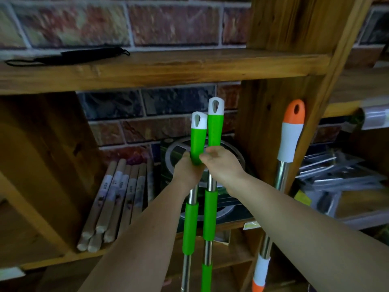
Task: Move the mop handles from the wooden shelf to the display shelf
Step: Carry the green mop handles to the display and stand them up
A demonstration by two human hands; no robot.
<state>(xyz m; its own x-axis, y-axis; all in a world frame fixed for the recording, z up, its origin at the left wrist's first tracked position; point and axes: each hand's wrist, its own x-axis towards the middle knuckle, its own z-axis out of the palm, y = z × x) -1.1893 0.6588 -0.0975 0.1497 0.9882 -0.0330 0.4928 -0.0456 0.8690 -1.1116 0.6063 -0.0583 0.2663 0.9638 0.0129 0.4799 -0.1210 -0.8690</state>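
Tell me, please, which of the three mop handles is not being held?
The orange-capped handle, leaning alone against the shelf post on the right; both green handles are gripped.

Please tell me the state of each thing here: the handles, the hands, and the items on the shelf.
Left green mop handle: upright, gripped by the left hand.
Right green mop handle: upright, gripped by the right hand.
Orange mop handle: leaning on the wooden shelf, untouched.
Black mask: lying flat.
Wooden sticks: lying bundled.

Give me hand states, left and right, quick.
Left hand: grips the left green mop handle.
Right hand: grips the right green mop handle.
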